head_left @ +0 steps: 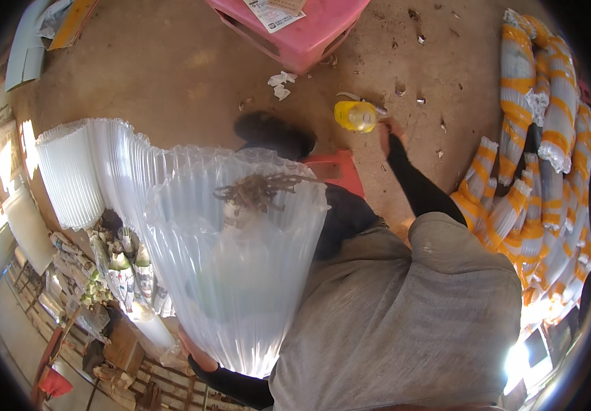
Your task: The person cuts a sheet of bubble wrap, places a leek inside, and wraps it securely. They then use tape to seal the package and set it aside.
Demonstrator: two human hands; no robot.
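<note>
A large clear air-column cushioning sleeve [234, 267] leans against my body on the left. Inside it is a pale, blurry plant, with brown roots [259, 191] showing at the sleeve's wide end. My left hand [198, 350] holds the outside of the sleeve near its lower end; part of the hand is hidden behind the plastic. Out to the right, my right hand [393, 136] is at the edge of what looks like a tape dispenser with a yellow roll [355, 116]. Blur hides whether its fingers grip the dispenser. More air-column wrap [69, 174] extends to the left.
A pink plastic stool [300, 43] with papers stands ahead, and a red stool [349, 172] is beside my leg. Plastic-wrapped bundles with orange tape [519, 103] are piled at right. Newspaper-wrapped plants [126, 272] lie at left. White scraps [281, 85] are on the floor.
</note>
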